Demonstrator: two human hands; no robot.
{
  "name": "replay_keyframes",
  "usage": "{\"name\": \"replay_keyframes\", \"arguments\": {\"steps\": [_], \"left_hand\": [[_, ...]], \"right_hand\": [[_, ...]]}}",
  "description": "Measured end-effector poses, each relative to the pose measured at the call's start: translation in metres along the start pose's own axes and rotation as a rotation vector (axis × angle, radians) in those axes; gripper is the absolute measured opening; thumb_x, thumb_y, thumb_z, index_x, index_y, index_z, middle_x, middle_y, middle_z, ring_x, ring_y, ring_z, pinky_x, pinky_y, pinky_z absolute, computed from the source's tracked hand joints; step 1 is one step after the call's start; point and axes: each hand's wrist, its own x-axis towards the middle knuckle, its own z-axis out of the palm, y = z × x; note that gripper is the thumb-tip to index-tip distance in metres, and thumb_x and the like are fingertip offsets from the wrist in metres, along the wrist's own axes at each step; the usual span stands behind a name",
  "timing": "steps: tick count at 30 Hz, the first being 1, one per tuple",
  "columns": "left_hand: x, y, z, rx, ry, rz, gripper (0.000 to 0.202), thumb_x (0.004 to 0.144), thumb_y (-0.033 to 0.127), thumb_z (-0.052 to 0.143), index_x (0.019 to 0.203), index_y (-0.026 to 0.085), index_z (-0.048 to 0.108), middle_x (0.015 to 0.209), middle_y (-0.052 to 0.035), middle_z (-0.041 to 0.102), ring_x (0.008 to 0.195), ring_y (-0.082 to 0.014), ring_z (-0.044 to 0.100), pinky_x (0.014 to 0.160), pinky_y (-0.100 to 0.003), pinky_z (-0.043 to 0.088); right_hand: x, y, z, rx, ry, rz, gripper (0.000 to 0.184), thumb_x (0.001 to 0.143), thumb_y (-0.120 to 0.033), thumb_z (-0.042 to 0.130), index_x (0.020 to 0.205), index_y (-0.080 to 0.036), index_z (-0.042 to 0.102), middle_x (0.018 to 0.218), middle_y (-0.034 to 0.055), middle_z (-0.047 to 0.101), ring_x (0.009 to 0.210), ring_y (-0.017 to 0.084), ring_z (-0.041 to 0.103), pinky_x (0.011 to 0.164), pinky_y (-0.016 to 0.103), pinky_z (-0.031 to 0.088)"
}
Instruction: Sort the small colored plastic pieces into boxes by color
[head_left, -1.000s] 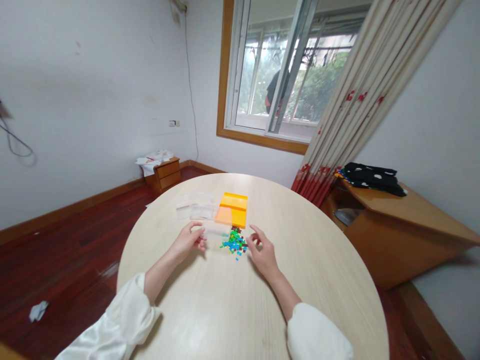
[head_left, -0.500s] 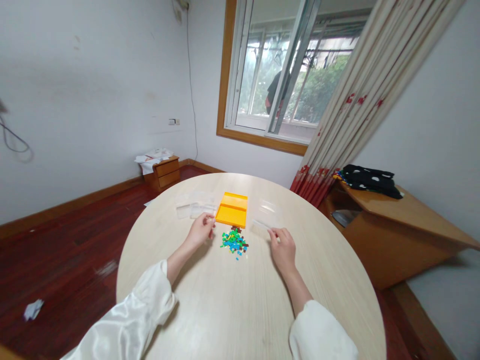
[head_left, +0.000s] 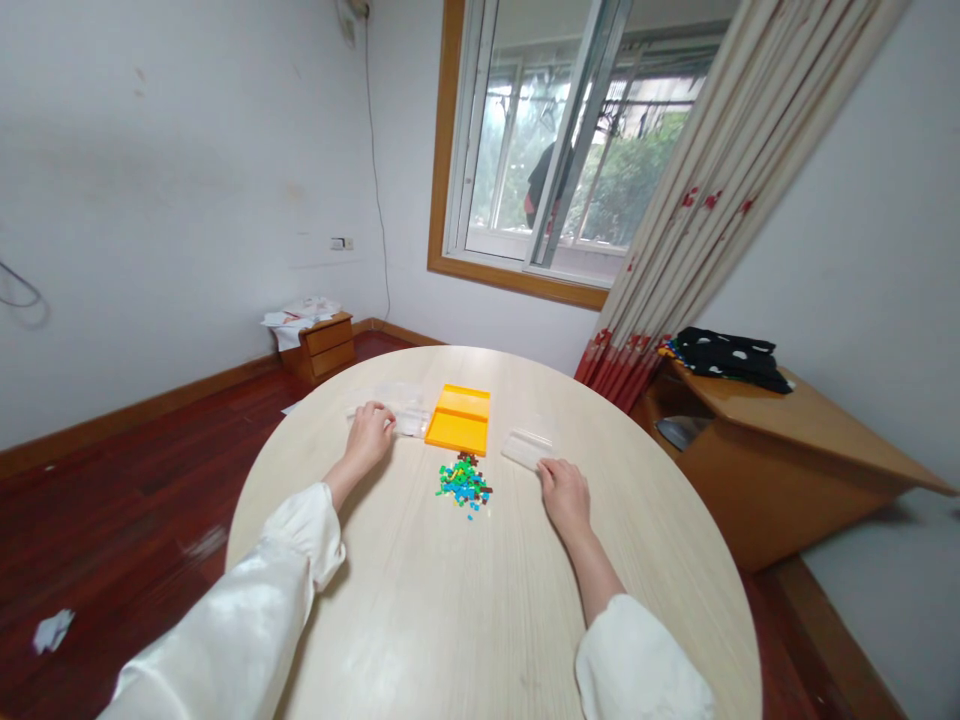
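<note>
My right hand (head_left: 566, 492) pinches the near right corner of a clear plastic bag (head_left: 526, 449) that lies folded on the round table. My left hand (head_left: 369, 438) has its fingers bent together on several clear plastic bags (head_left: 409, 420) at the left; the fingers partly cover them, and the grip is hard to see. Between the hands lies an open yellow plastic case (head_left: 459, 434). Just in front of it is a pile of small building bricks (head_left: 463, 482) in green, blue, brown and yellow.
The pale round table (head_left: 442, 610) has its far edge just beyond the case. To the right stands a wooden desk (head_left: 817, 430) with black cloth (head_left: 731, 358) on it. A small cabinet (head_left: 328, 345) with papers stands at the left. A person (head_left: 544, 185) is outside the window.
My left hand has moved left, away from the yellow case and over the clear bags. The bag by my right hand now looks folded smaller and flatter. My right hand has barely moved.
</note>
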Motion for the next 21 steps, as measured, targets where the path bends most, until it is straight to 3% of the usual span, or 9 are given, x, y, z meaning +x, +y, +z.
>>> {"name": "replay_keyframes", "arguments": {"steps": [4,15,21], "left_hand": [[-0.001,0.001,-0.001,0.006,-0.01,0.018,0.021,0.084,0.021,0.043,0.083,0.015,0.063,0.1,-0.0132,0.056,0.097,-0.0282,0.046,0.088,-0.041,0.039],[-0.017,0.026,0.003,-0.153,0.18,0.211,0.017,0.085,0.016,0.041,0.077,0.017,0.056,0.087,-0.0091,0.057,0.086,-0.023,0.049,0.079,-0.036,0.041],[-0.032,0.024,-0.002,-0.106,0.173,0.245,0.018,0.087,0.019,0.04,0.08,0.017,0.056,0.085,-0.0094,0.059,0.084,-0.0231,0.051,0.075,-0.035,0.042]], "right_hand": [[0.0,0.002,0.002,0.006,-0.03,-0.023,0.03,0.09,-0.028,0.041,0.09,-0.015,0.068,0.084,0.0095,0.067,0.08,0.021,0.054,0.071,0.031,0.035],[0.001,-0.004,-0.002,-0.021,-0.132,0.027,0.025,0.088,-0.023,0.046,0.096,-0.016,0.068,0.092,0.0081,0.068,0.086,0.02,0.056,0.074,0.03,0.036],[0.001,-0.008,-0.006,-0.064,-0.138,0.083,0.025,0.088,-0.02,0.047,0.1,-0.014,0.067,0.094,0.0089,0.067,0.089,0.021,0.056,0.074,0.03,0.036]]}}
